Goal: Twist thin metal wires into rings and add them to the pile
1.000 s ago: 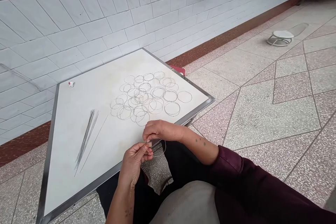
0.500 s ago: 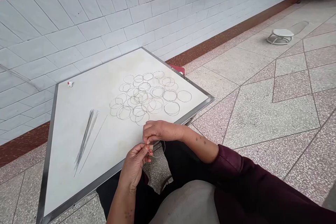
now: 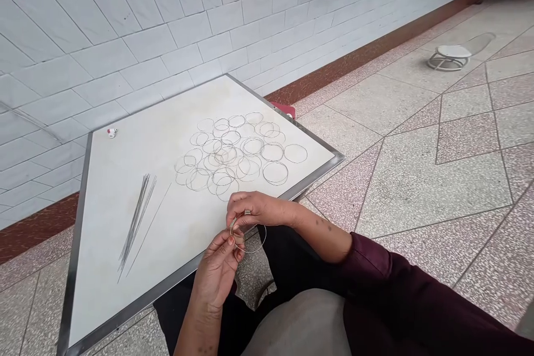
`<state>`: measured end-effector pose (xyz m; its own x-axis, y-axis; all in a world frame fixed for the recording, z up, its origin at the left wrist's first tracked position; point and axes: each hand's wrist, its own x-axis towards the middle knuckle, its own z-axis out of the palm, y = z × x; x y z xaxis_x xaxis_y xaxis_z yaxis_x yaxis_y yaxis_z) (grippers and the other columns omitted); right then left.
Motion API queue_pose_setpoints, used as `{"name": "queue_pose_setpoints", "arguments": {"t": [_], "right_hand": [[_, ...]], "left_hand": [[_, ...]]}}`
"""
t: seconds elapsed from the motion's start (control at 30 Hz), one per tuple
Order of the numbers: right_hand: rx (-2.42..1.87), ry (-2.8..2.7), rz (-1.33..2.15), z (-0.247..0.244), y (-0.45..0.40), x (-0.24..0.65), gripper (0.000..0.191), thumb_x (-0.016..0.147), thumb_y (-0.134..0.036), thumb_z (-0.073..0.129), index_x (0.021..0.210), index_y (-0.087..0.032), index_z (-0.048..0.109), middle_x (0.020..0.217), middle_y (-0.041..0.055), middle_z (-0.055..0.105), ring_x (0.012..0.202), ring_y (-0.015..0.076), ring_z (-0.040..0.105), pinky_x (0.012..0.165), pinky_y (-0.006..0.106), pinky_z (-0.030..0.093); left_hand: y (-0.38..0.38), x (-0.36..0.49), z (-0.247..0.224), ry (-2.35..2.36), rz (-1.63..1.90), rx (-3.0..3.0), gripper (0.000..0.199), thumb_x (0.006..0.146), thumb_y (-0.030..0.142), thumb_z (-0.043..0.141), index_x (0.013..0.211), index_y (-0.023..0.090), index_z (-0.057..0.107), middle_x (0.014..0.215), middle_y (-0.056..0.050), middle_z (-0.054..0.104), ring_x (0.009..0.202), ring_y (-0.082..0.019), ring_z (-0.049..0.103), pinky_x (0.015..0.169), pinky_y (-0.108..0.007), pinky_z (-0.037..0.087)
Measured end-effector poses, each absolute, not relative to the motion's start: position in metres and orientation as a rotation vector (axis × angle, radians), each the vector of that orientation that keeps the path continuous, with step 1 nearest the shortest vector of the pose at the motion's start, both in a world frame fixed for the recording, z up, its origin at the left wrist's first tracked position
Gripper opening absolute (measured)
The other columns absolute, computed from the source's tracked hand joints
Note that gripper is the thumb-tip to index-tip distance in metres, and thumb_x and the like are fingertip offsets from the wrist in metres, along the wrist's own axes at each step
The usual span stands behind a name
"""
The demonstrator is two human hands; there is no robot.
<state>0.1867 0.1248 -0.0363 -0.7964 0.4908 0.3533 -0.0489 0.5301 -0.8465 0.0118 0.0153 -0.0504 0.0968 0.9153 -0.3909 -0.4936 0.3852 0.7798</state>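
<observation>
A thin wire ring [image 3: 255, 251] is held between my two hands, just over the near edge of the white table [image 3: 108, 206]. My left hand [image 3: 217, 266] pinches its lower left side between thumb and fingertips. From above, my right hand [image 3: 249, 207] has its fingers closed on the upper left part of the same ring; its fingertips hide some of the wire. Several similar wire rings [image 3: 274, 173] lie overlapping on the table beyond my hands. To the left is a bundle of straight wires [image 3: 136, 222], with one wire [image 3: 149, 228] lying apart.
A small white and red object [image 3: 112, 133] sits near the table's far left corner. The metal-edged table stands by a white tiled wall [image 3: 175, 28]. On the floor to the right is a low white chair [image 3: 449, 57]. Something red [image 3: 284, 109] shows behind the table.
More of the wire ring shows between my hands, forming a rounder loop. My fingers have shifted slightly along the wire. The whole view has moved a little.
</observation>
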Motion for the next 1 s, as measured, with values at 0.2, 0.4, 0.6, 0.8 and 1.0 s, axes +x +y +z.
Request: {"name": "queue_pose_setpoints", "arguments": {"t": [0.2, 0.4, 0.6, 0.8, 1.0], "right_hand": [[-0.381, -2.17, 1.235, -0.035, 0.121, 0.186, 0.012, 0.094, -0.024, 0.065, 0.098, -0.016, 0.072, 0.094, 0.003, 0.054, 0.085, 0.0112, 0.058, 0.079, 0.022, 0.048], [-0.268, -2.145, 1.26, -0.032, 0.116, 0.185, 0.02, 0.097, -0.028, 0.059, 0.096, -0.013, 0.073, 0.095, 0.0044, 0.055, 0.084, 0.0102, 0.058, 0.078, 0.022, 0.048], [-0.223, -2.187, 1.219, -0.035, 0.115, 0.185, 0.033, 0.099, -0.041, 0.054, 0.096, -0.014, 0.073, 0.095, 0.0049, 0.055, 0.082, 0.0106, 0.057, 0.075, 0.022, 0.048], [-0.18, -2.23, 1.153, -0.031, 0.113, 0.184, 0.032, 0.099, -0.039, 0.054, 0.096, -0.014, 0.073, 0.092, 0.005, 0.055, 0.081, 0.0113, 0.057, 0.073, 0.022, 0.047], [-0.17, -2.198, 1.213, -0.025, 0.109, 0.184, 0.029, 0.098, -0.039, 0.057, 0.098, -0.015, 0.073, 0.093, 0.0047, 0.056, 0.083, 0.0113, 0.059, 0.078, 0.023, 0.049]], "left_hand": [[0.012, 0.015, -0.043, 0.901, 1.19, 0.473, 0.011, 0.071, 0.025, 0.081, 0.07, 0.016, 0.075, 0.088, -0.006, 0.066, 0.083, -0.015, 0.057, 0.074, -0.025, 0.049], [0.007, 0.019, -0.034, 0.923, 1.192, 0.368, 0.01, 0.066, 0.023, 0.082, 0.069, 0.019, 0.073, 0.083, -0.005, 0.067, 0.082, -0.017, 0.06, 0.071, -0.026, 0.049], [0.002, 0.019, -0.033, 0.916, 1.172, 0.354, 0.01, 0.066, 0.02, 0.081, 0.066, 0.019, 0.072, 0.082, -0.004, 0.067, 0.08, -0.017, 0.06, 0.072, -0.029, 0.05], [-0.003, 0.019, -0.034, 0.883, 1.159, 0.292, 0.006, 0.066, 0.017, 0.08, 0.068, 0.018, 0.074, 0.081, -0.005, 0.068, 0.077, -0.016, 0.06, 0.071, -0.029, 0.05], [-0.007, 0.021, -0.028, 0.897, 1.202, 0.286, 0.008, 0.067, 0.017, 0.08, 0.069, 0.02, 0.073, 0.079, -0.004, 0.066, 0.081, -0.018, 0.062, 0.071, -0.029, 0.051]]}}
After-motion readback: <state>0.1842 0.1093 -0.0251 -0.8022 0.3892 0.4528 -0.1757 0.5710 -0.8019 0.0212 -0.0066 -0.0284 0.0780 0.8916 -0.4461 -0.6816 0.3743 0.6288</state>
